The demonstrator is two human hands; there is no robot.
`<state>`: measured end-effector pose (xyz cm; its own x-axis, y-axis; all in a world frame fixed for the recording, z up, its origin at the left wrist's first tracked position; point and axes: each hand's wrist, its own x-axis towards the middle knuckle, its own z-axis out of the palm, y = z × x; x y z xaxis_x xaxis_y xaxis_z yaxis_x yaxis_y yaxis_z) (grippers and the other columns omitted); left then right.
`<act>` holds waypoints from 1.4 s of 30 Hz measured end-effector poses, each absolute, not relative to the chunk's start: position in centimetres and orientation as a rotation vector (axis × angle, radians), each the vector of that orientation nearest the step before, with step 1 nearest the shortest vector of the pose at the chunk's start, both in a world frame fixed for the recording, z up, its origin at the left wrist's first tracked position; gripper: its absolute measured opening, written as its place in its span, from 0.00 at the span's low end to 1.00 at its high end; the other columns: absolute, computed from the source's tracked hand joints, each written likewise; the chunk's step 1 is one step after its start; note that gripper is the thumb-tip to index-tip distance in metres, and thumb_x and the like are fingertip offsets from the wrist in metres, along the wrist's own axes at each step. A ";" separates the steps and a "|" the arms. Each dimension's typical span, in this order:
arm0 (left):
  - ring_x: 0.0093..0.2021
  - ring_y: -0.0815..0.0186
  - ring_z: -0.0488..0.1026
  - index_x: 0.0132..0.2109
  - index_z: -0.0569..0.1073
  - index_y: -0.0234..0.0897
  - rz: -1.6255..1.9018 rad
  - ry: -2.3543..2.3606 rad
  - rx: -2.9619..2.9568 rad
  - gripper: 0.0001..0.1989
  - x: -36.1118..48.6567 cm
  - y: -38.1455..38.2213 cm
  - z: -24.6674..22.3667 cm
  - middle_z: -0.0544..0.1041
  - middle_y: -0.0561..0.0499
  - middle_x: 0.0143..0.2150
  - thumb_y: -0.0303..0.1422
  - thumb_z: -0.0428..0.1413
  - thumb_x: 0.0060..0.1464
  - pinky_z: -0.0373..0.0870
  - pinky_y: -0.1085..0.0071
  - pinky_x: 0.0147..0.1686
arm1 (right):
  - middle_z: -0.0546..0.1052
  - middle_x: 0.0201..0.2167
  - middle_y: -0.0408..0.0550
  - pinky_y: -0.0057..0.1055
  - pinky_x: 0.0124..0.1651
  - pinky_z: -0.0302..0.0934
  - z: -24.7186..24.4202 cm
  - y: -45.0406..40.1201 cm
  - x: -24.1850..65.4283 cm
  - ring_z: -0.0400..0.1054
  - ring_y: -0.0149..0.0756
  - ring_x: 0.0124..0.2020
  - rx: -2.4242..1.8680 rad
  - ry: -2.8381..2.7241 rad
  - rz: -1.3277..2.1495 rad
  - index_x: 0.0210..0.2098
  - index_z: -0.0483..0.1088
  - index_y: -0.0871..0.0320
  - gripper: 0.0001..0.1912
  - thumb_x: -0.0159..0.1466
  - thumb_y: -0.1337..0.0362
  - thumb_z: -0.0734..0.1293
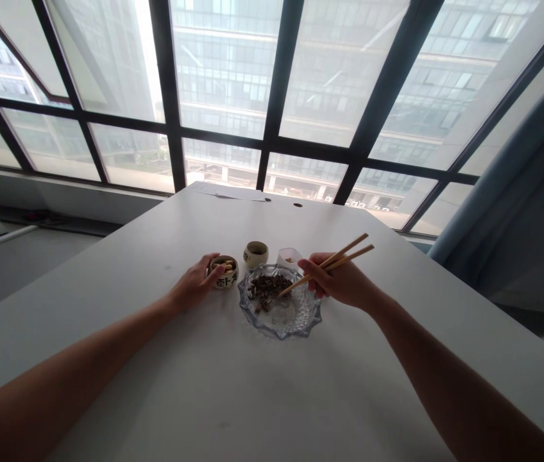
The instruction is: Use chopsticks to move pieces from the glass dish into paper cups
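Note:
My left hand (199,279) is wrapped round a small cream cup with dark characters (226,280), which holds pale brown pieces. In my right hand (332,280) is a pair of wooden chopsticks (351,251), their tips down in a clear glass bowl with a scalloped rim (308,321). Dark brown pieces (268,289) lie heaped at the left and back of that bowl. Whether the tips grip a piece is too small to tell. Behind the bowl stands a second cream cup (256,255), and right of it a translucent white container (289,256) with a little something inside.
The white table (180,385) reaches toward large framed windows. Near its far edge are a flat white sheet (228,194) and two dark round holes. A blue-grey curtain (522,173) hangs at the right.

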<state>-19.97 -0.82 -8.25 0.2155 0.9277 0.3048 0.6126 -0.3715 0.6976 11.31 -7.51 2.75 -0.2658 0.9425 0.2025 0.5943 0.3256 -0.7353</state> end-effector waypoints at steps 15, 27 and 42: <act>0.54 0.50 0.75 0.64 0.64 0.33 0.972 1.421 2.056 0.40 -19.9 -0.9 -8.1 0.77 0.37 0.56 0.61 0.42 0.60 0.70 0.53 0.55 | 0.71 0.15 0.47 0.26 0.17 0.51 3.1 -7.6 11.8 0.63 0.32 0.16 -1.380 -2.062 0.302 0.21 0.68 0.57 0.33 0.63 0.34 0.60; 0.54 0.50 0.76 0.63 0.64 0.33 0.988 1.415 2.051 0.39 -19.9 -0.9 -8.2 0.78 0.37 0.55 0.61 0.42 0.60 0.70 0.54 0.55 | 0.74 0.16 0.47 0.27 0.19 0.58 2.6 -7.2 11.9 0.68 0.34 0.18 -1.327 -2.099 0.375 0.23 0.68 0.56 0.31 0.65 0.36 0.60; 0.53 0.50 0.76 0.64 0.65 0.34 0.998 1.425 2.060 0.40 -19.9 -0.9 -8.2 0.78 0.38 0.55 0.61 0.42 0.59 0.70 0.55 0.54 | 0.75 0.18 0.48 0.25 0.18 0.61 2.3 -6.7 12.0 0.68 0.31 0.16 -1.234 -1.754 0.550 0.25 0.71 0.59 0.30 0.60 0.36 0.65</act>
<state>-19.85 -0.87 -8.25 0.2079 0.9277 0.3102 0.6090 -0.3709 0.7011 12.00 -6.68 2.30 -0.1028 0.9051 0.4125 0.5071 0.4045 -0.7611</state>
